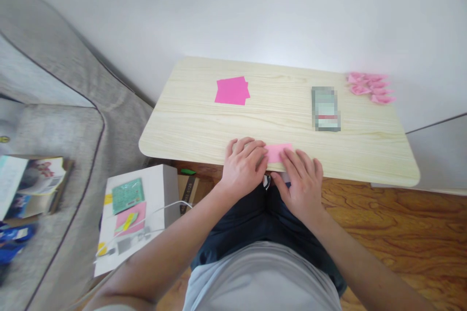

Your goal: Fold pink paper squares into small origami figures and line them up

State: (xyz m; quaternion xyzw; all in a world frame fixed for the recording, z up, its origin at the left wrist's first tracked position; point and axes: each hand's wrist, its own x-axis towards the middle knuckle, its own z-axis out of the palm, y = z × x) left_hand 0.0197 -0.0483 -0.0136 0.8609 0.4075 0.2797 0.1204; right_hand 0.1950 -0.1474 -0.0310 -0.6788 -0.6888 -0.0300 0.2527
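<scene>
A small strip of light pink paper [275, 152] lies at the table's front edge, between my two hands. My left hand [242, 167] covers its left end, with thumb and fingers drawn together on the paper. On the right end rest the fingertips of my right hand [302, 180]; its fingers are stretched out and the thumb stands apart, below the table edge. Parts of the strip are hidden under the fingers. Farther back on the table [189, 121] is a small stack of bright pink paper sheets [231, 91], slightly fanned.
A pixelated rectangular object [326, 109] lies right of centre. Several folded pink paper pieces [370, 87] sit at the back right corner. Left of the table, a white box [155, 180] bears a green packet [127, 195] and cables. A grey sofa [65, 121] stands at the left.
</scene>
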